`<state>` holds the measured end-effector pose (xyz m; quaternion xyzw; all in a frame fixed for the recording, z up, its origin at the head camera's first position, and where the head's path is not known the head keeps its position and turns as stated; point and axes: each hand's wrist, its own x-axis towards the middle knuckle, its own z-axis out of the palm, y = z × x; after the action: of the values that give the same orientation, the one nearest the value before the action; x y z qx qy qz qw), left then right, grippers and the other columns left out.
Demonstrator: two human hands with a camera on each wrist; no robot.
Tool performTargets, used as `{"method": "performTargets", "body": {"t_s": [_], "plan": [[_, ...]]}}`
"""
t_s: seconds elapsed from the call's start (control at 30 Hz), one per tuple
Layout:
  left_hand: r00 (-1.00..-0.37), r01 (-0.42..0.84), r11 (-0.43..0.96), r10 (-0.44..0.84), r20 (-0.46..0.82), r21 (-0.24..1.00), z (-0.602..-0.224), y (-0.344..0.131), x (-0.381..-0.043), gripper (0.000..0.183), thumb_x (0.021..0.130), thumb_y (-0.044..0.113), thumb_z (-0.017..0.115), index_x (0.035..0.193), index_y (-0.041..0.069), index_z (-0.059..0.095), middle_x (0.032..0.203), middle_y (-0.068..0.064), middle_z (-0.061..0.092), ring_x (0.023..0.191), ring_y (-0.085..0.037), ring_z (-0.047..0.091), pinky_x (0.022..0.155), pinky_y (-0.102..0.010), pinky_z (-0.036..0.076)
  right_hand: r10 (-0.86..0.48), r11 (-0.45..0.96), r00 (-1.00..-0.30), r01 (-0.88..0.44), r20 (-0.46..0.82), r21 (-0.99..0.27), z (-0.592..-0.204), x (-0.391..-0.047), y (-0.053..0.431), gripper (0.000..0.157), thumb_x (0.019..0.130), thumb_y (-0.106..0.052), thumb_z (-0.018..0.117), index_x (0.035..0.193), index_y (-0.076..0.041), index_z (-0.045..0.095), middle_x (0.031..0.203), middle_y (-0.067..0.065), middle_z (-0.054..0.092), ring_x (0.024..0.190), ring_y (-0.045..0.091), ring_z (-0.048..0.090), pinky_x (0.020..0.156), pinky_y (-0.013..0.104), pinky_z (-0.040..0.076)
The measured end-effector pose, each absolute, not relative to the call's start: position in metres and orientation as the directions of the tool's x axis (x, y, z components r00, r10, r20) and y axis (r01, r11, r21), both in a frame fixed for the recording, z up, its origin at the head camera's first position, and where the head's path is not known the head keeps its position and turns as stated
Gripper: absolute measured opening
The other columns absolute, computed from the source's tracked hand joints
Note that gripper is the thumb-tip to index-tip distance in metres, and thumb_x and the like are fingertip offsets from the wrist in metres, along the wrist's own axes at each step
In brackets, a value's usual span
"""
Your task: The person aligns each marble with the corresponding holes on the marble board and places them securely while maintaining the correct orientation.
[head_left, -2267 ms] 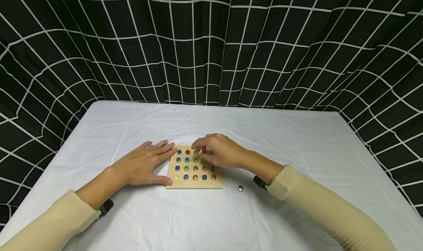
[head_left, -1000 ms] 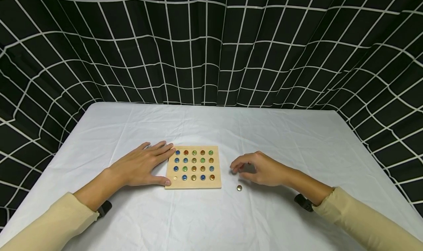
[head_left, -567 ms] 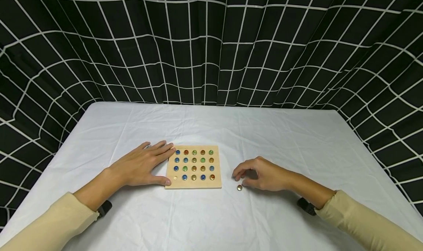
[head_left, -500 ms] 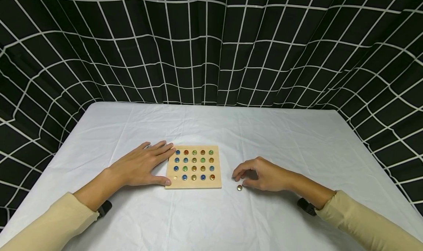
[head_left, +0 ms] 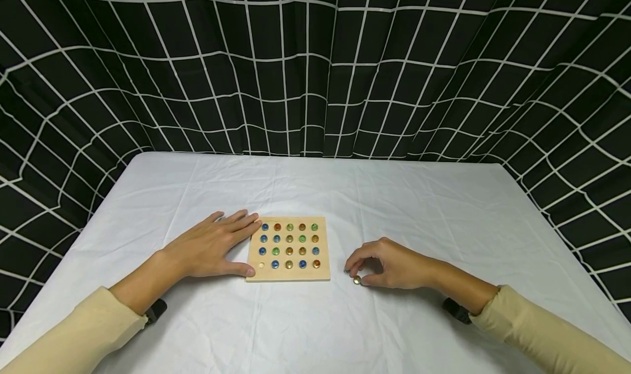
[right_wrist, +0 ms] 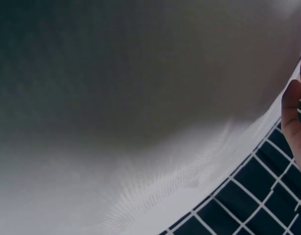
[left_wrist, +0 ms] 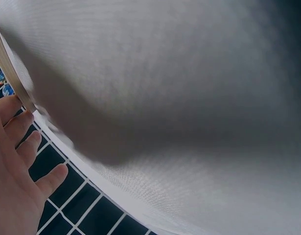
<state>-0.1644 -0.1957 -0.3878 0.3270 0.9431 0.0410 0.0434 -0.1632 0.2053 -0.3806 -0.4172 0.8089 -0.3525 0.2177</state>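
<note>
A square, pale wooden board (head_left: 288, 275) lies on the white cloth with rows of blue, green, amber and red glass marbles (head_left: 289, 251) in its hollows. The hollow at its near left corner (head_left: 262, 265) is bare. My left hand (head_left: 212, 247) lies spread over the board's left edge, thumb and fingertips on the wood; the left wrist view shows its fingers (left_wrist: 15, 129) straight beside the board's side (left_wrist: 11, 68). To the right of the board, my right hand (head_left: 386, 264) pinches a single gold-brown marble (head_left: 357, 280) between thumb and fingertips, low at the cloth.
White cloth (head_left: 296, 330) covers the table. A black curtain with a white grid (head_left: 305, 78) hangs behind it and along both sides. Dark wrist cameras (head_left: 455, 310) sit under both forearms.
My right hand has come off the board's far side, moved right and down to the loose marble, and its fingertips have closed round it. My left hand has stayed on the board's edge.
</note>
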Motion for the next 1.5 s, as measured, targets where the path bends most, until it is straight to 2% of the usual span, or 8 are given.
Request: {"method": "performTargets", "body": {"t_s": [0.47, 0.7, 1.5], "plan": [[-0.780, 0.617, 0.781, 0.623, -0.051, 0.102, -0.389, -0.196, -0.165, 0.105, 0.079, 0.087, 0.045, 0.157, 0.018, 0.034, 0.161, -0.003, 0.031, 0.148, -0.029, 0.028, 0.114, -0.061, 0.026, -0.818, 0.429, -0.571, -0.530, -0.066, -0.732, -0.380, -0.166, 0.198, 0.032, 0.085, 0.005, 0.073, 0.111, -0.013, 0.072, 0.098, -0.010, 0.072, 0.093, 0.007, 0.067, 0.091, 0.031, 0.053], [-0.781, 0.615, 0.782, 0.622, -0.056, 0.102, -0.389, -0.196, -0.165, 0.105, 0.079, 0.087, 0.045, 0.157, 0.018, 0.033, 0.161, -0.003, 0.031, 0.148, -0.029, 0.028, 0.114, -0.061, 0.026, -0.824, 0.409, -0.567, -0.576, -0.014, -0.708, -0.375, -0.170, 0.190, 0.027, 0.087, 0.002, 0.073, 0.110, -0.011, 0.072, 0.099, -0.008, 0.072, 0.092, 0.006, 0.066, 0.087, 0.031, 0.055], [-0.781, 0.617, 0.781, 0.623, -0.053, 0.098, -0.388, -0.195, -0.164, 0.104, 0.079, 0.086, 0.047, 0.156, 0.017, 0.036, 0.161, -0.004, 0.032, 0.147, -0.029, 0.029, 0.114, -0.060, 0.027, -0.838, 0.338, -0.538, -0.644, 0.093, -0.686, -0.373, -0.178, 0.127, 0.022, 0.087, 0.001, 0.073, 0.107, -0.008, 0.073, 0.099, -0.005, 0.072, 0.093, 0.007, 0.065, 0.087, 0.027, 0.053]]}}
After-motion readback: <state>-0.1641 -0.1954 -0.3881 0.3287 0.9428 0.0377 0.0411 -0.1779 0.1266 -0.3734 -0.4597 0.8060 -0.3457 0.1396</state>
